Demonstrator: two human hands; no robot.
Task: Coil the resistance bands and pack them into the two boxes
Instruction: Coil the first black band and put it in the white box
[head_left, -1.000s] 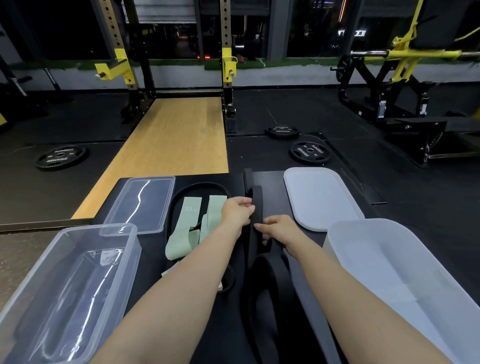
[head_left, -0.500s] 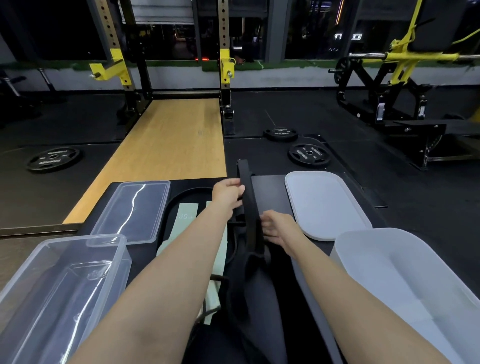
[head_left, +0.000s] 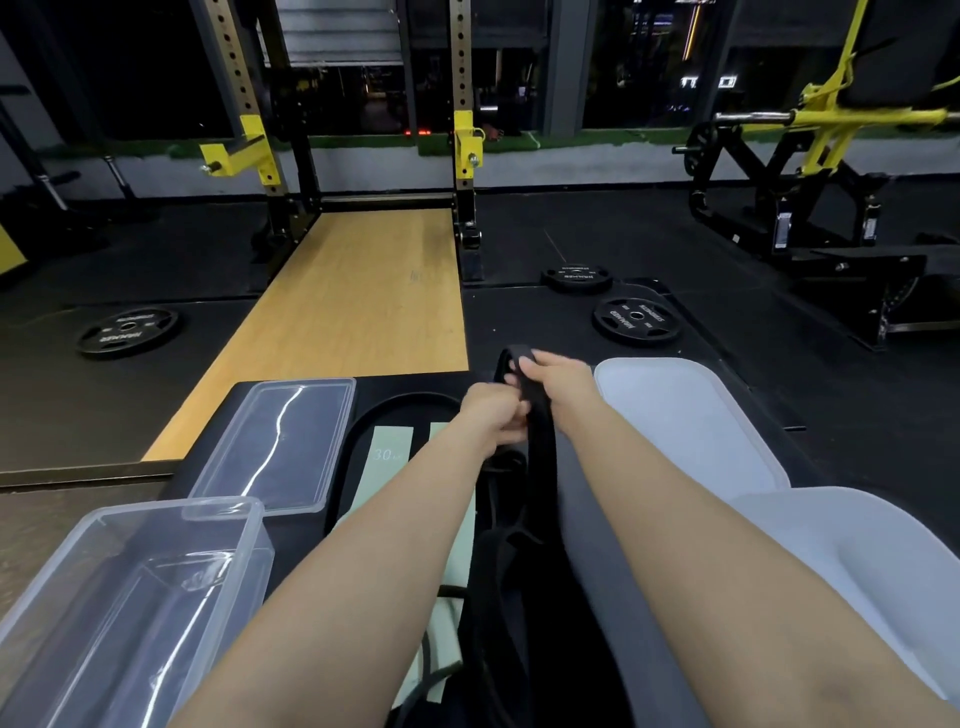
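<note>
A wide black resistance band (head_left: 540, 457) runs from my lap up over the black bench. My right hand (head_left: 558, 379) grips its far looped end, folding it back. My left hand (head_left: 491, 415) pinches the same band just below. Pale green bands (head_left: 392, 452) marked "30" lie flat left of my left arm, inside a thin black band loop (head_left: 363, 415). A clear box (head_left: 130, 597) stands at the near left. A white frosted box (head_left: 857, 561) stands at the near right.
A clear lid (head_left: 280, 441) lies behind the clear box and a white lid (head_left: 685, 426) behind the white box. Weight plates (head_left: 636, 318) lie on the dark floor beyond the bench. A wooden platform (head_left: 358, 306) and a yellow rack (head_left: 467, 140) stand ahead.
My right hand has slid up from the band's middle to its far end and folded it over. My left hand has closed on the band just below it. The view has tilted up.
</note>
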